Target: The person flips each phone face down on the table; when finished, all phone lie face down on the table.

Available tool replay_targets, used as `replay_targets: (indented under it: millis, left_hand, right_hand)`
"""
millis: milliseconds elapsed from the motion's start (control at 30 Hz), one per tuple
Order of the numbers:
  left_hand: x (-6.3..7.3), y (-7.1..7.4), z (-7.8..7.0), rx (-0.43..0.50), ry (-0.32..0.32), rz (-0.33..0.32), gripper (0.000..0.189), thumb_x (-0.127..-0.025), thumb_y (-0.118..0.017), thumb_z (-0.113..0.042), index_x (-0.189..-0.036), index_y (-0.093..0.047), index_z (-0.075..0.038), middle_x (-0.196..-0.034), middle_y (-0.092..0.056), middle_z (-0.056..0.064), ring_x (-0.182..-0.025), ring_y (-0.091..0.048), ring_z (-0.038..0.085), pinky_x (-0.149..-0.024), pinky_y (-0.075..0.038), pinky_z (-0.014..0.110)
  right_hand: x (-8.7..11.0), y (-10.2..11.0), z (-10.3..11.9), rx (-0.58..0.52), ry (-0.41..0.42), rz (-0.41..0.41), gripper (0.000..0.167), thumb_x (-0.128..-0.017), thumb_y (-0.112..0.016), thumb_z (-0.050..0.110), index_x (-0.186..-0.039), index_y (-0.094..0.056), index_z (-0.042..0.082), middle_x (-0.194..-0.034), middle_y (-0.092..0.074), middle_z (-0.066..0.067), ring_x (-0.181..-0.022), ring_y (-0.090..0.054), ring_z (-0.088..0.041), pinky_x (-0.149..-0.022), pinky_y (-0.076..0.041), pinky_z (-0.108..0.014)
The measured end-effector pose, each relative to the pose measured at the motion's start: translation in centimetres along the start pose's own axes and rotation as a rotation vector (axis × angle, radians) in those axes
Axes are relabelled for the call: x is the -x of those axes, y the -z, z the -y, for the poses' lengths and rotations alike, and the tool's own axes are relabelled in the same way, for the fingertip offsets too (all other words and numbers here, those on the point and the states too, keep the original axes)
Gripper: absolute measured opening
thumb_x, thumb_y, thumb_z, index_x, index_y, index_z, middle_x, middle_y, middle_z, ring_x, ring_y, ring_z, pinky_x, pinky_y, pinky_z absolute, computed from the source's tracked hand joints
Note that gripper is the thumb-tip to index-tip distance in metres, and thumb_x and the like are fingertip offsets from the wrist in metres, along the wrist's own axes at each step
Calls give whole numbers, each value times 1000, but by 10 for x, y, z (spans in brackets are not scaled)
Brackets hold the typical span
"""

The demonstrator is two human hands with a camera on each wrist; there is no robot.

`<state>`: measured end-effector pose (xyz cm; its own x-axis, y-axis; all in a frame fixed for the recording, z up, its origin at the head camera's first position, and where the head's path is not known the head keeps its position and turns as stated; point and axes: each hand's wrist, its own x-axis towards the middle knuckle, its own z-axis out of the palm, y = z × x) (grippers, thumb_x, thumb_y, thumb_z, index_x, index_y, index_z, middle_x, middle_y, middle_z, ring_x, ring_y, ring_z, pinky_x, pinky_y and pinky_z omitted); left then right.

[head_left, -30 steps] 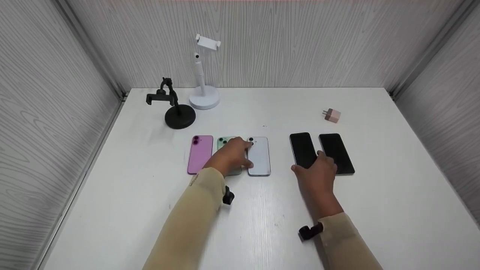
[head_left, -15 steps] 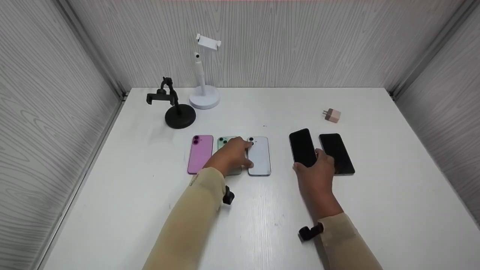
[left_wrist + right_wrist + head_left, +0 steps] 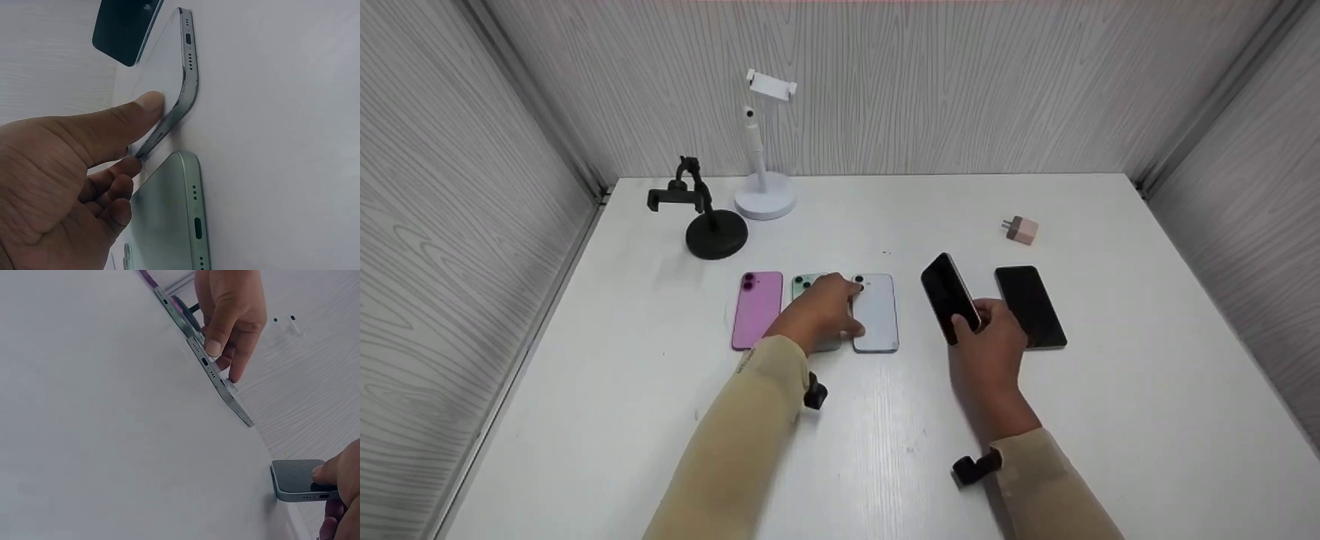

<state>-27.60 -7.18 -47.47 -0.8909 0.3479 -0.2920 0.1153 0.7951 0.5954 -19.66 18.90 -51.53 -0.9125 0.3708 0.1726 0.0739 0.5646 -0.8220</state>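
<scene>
Appears at the lifting step, clamping a tilted black-screened phone (image 3: pixel 943 294) right of frame centre in the right hand (image 3: pixel 992 349), touching the near-central white phone (image 3: pixel 879 319) with a loosely spread left hand (image 3: pixel 818 311), and likely calls next for steady, slip-free raising.

Dark lettering (image 3: pixel 745 360) on left sleeve (image 3: pixel 735 442), too small to read; nothing legible elsewhere.

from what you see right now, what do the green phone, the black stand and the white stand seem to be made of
Green phone: satin, metal-like edge, smooth around its port; the back has a soft sheen, glass or plastic. Black stand: dull finish, probably plastic or coated metal; its dark surface leaves that open. White stand: likely plastic, from its uniform white finish.
</scene>
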Motion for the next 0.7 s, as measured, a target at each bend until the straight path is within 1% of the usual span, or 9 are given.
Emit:
replay_targets:
  millis: [133,200,267,333,467,600,700]
  left_hand:
    - [-6,-5,-8,-37,-25,-48,76,-92,-91,-22,-158,-57,-4,-145,-59,16,-126,-58,27,-119,-48,43]
    - [-9,-8,-14,-51,-27,-74,74,-95,-88,-27,-158,-57,-3,-146,-59,16,-131,-58,26,-122,-46,42]
    - [-12,-13,-22,-26,-25,-98,72,-99,-83,-32,-160,-55,-5,-144,-62,14,-133,-60,26,-123,-46,43]
    - [-15,-18,-29,-3,-45,-114,71,-103,-79,-37,-162,-53,-7,-142,-65,12,-136,-60,26,-123,-46,43]
    - [-22,-28,-44,32,-125,-120,70,-106,-71,-43,-163,-51,-9,-138,-70,11,-137,-63,28,-121,-48,43]
    - [-29,-40,-59,93,-182,-110,71,-107,-69,-46,-165,-48,-11,-136,-72,11,-131,-66,26,-117,-51,42]
    - [-34,-48,-69,142,-194,-112,74,-107,-68,-49,-168,-44,-14,-133,-72,10,-124,-67,22,-113,-53,41]
  right_hand:
    - [0,-1,0,17,45,-23,30,-101,-77,17,-124,-67,1,-109,-71,-17,-96,-64,-30,-84,-50,-42]
    - [1,-2,1,25,57,-29,29,-101,-77,17,-123,-67,0,-107,-70,-17,-94,-63,-30,-82,-50,-42]
    - [2,-4,2,37,66,-31,29,-101,-77,17,-122,-67,0,-106,-70,-17,-94,-64,-30,-82,-50,-42]
    - [2,-5,2,46,66,-27,29,-101,-77,17,-122,-67,-1,-105,-69,-17,-93,-64,-30,-81,-51,-42]
    - [4,-8,4,64,65,-18,27,-103,-76,18,-120,-66,1,-104,-69,-15,-93,-65,-29,-81,-53,-42]
    - [5,-10,6,89,83,-31,23,-101,-76,17,-115,-66,2,-99,-69,-14,-91,-65,-28,-79,-51,-41]
    - [6,-11,9,98,88,-40,20,-100,-76,17,-111,-65,4,-97,-67,-12,-89,-64,-27,-77,-49,-40]
